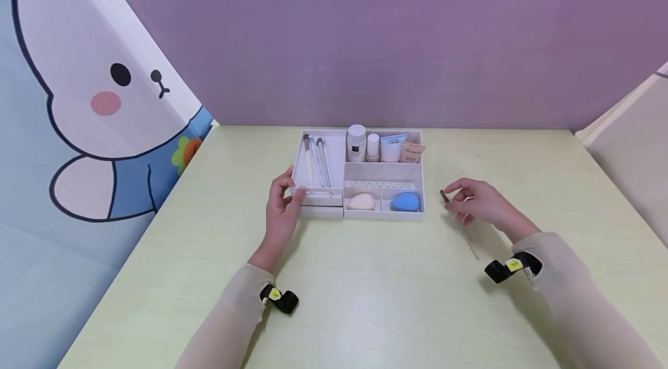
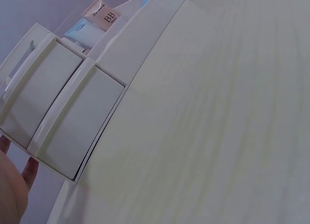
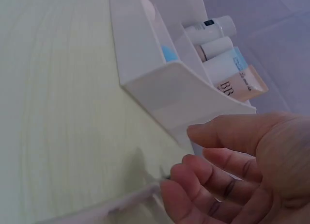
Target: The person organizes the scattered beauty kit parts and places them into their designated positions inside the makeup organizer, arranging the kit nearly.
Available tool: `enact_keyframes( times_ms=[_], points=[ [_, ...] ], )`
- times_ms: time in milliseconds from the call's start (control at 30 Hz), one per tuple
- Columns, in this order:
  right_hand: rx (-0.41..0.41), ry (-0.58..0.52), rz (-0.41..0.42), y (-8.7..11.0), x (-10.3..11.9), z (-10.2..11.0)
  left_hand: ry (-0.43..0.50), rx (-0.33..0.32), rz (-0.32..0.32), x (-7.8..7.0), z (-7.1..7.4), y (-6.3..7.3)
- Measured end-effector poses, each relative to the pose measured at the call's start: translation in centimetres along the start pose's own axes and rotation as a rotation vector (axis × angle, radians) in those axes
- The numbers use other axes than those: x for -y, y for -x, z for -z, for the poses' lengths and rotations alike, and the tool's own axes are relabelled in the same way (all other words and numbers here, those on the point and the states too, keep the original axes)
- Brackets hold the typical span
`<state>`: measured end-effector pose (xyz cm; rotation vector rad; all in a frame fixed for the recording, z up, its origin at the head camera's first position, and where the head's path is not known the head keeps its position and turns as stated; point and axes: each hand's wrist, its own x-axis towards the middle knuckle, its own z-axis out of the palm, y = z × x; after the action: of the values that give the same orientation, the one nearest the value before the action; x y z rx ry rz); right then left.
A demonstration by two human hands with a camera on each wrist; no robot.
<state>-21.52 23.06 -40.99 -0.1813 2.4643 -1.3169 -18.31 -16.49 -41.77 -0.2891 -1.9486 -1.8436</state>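
Note:
A white desktop cosmetics organizer [image 1: 383,172] stands at the back of the table. My left hand [image 1: 282,206] grips its left front corner, thumb at the upper drawer's front and fingers along the side. My right hand [image 1: 480,203] is to the right of the organizer and holds a thin makeup brush [image 1: 469,244] in its fingertips. The brush's dark end points away from me and its slender handle slants towards me. In the right wrist view the fingers [image 3: 179,185] are bent at the blurred handle; their contact is partly hidden. Several brushes [image 1: 320,163] lie in the organizer's left tray.
In the organizer's back row are a white bottle [image 1: 356,145], a small bottle [image 1: 373,148], a blue-white tube [image 1: 392,148] and a BB tube [image 1: 412,152]. A pink sponge [image 1: 361,202] and a blue sponge [image 1: 405,202] sit in front. Two drawers [image 2: 80,122] face me.

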Motion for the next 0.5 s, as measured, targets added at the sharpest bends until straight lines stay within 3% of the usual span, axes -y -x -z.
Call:
enact_keyframes(
  times_ms=[267,500],
  points=[
    [0.041,0.105,-0.068,0.2,-1.1,0.2,-0.007,0.004,0.001,0.0,0.0,0.0],
    [0.060,0.144,-0.074,0.2,-1.5,0.1,-0.009,0.004,0.010,-0.2,0.0,0.1]
  ],
)
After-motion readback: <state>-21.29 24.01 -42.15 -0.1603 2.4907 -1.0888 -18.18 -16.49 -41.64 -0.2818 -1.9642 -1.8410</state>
